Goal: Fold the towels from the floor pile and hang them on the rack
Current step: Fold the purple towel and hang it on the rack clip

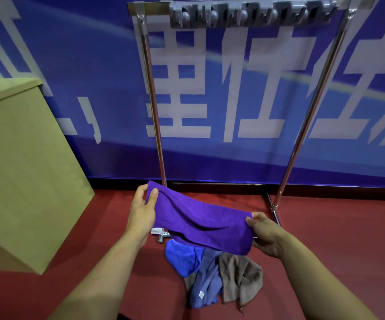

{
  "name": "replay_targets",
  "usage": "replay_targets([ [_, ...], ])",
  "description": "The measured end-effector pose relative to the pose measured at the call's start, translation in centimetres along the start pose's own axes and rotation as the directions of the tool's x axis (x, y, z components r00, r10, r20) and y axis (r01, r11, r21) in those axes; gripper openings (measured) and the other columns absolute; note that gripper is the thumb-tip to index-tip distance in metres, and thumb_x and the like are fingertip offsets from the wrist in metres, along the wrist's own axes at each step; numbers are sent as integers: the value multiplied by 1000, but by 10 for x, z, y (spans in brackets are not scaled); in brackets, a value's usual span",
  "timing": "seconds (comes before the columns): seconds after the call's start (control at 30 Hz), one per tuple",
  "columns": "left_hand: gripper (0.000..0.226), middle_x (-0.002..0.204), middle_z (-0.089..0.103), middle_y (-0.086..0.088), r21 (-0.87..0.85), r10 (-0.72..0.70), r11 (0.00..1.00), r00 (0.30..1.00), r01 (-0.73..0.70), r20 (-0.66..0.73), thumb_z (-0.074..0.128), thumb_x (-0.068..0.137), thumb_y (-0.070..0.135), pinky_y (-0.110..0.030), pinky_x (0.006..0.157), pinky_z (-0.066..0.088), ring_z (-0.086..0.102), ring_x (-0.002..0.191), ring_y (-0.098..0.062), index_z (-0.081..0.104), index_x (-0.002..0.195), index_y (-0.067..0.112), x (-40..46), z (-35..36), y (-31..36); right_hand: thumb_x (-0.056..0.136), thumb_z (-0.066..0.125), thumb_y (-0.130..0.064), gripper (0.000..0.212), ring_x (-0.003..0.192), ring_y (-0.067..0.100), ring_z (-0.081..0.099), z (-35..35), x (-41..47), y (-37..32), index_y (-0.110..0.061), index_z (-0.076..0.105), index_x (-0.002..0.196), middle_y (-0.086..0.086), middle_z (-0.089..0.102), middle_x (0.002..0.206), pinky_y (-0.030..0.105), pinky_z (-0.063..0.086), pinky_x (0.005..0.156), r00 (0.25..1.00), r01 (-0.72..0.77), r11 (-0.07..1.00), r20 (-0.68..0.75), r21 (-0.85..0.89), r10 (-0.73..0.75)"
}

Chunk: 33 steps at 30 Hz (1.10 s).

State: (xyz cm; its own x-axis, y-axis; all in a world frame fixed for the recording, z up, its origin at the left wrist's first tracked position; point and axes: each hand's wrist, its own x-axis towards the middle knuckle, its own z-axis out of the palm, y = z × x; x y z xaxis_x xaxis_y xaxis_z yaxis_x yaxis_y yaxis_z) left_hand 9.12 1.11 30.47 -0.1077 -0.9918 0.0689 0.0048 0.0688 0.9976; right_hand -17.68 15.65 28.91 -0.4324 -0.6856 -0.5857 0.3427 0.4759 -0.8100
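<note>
Holding one purple microfibre towel point(200, 220) stretched above the floor pile: my left hand point(141, 211) pinches its far corner, my right hand point(266, 234) its near end. Beneath: blue point(182, 257), grey-blue point(206, 282), brown towels point(242, 276). Behind: chrome rack point(313, 100).

Against the back wall, a blue banner point(233, 93) printed with large white characters, reaching down almost to the floor. Below its lower edge, a dark strip of baseboard point(325, 184). At the left, a big tan cardboard box point(20, 162), standing on the floor with one corner turned toward the camera, its top face lighter than its sides. Underfoot, dark red floor point(336, 239), smooth and even in colour, running from the box across to the right edge.
</note>
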Motion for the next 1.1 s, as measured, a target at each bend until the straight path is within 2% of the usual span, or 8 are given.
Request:
replay_targets([
  [0.2, 13, 104, 75, 1, -59, -10, 998, 1000, 8, -24, 54, 104, 17, -32, 86, 54, 69, 94, -14, 64, 109, 24, 0, 0, 3, 100, 58, -8, 28, 61, 17, 47, -2, 0, -7, -26, 50, 121, 10, 61, 85, 30, 45, 59, 998, 59, 995, -31, 80, -56],
  [0.3, 13, 106, 75, 0, -72, -5, 997, 999, 1, -51, 57, 102, 15, -34, 90, 54, 70, 99, -17, 65, 110, 22, 0, -3, 6, 96, 60, -1, 35, 63, 19, 51, -4, 1, -10, -23, 52, 123, 14, 61, 92, 30, 48, 55, 992, 110, 985, -75, 129, -101],
  [0.4, 18, 108, 76, -7, -82, -24, 997, 995, 16, -97, 65, 98, 19, -40, 96, 55, 71, 105, -21, 66, 115, 24, 1, -7, 5, 92, 68, -2, 29, 53, 12, 48, -9, 2, -13, -13, 60, 118, 9, 63, 81, 18, 41, 42, 951, 248, 959, -221, 136, -215],
  [0.5, 22, 110, 75, -12, -112, -48, 993, 989, 33, -140, 71, 94, 21, -44, 103, 52, 67, 116, -24, 67, 112, 31, 1, -8, 4, 87, 75, -6, 19, 61, 11, 53, -14, 4, -15, -7, 71, 106, 3, 66, 78, 19, 43, 54, 882, 398, 910, -320, 114, -346],
  [0.6, 19, 101, 76, -13, -146, -40, 989, 983, 14, -178, 73, 92, 15, -33, 88, 55, 71, 97, -18, 68, 108, 23, -3, -3, 11, 88, 74, -5, 14, 73, 5, 63, -16, 2, -18, -3, 75, 101, 1, 73, 86, 17, 50, 72, 802, 524, 850, -368, 57, -470],
  [0.67, 15, 92, 77, -8, -147, -7, 989, 979, -24, -206, 75, 90, 14, -33, 84, 55, 70, 88, -16, 71, 103, 19, -5, -1, 15, 87, 75, -6, 10, 68, -5, 64, -16, 0, -20, -6, 76, 97, -7, 75, 79, 11, 52, 71, 759, 583, 811, -393, 53, -519],
  [0.8, 10, 87, 77, -5, -158, 17, 986, 970, -57, -243, 81, 85, 15, -38, 92, 54, 71, 89, -17, 75, 92, 19, -7, -1, 20, 84, 79, -9, 6, 70, -2, 65, -15, -5, -25, -13, 78, 88, -10, 76, 73, 14, 53, 73, 701, 667, 737, -423, 107, -574],
  [1.1, 14, 88, 79, 0, -199, 66, 974, 972, -112, -225, 83, 81, 12, -26, 88, 55, 73, 91, -15, 78, 89, 22, -13, -1, 31, 86, 79, -14, 18, 77, 3, 68, -17, -18, -35, -3, 78, 100, 4, 77, 88, 15, 53, 77, 609, 761, 633, -487, 138, -626],
])
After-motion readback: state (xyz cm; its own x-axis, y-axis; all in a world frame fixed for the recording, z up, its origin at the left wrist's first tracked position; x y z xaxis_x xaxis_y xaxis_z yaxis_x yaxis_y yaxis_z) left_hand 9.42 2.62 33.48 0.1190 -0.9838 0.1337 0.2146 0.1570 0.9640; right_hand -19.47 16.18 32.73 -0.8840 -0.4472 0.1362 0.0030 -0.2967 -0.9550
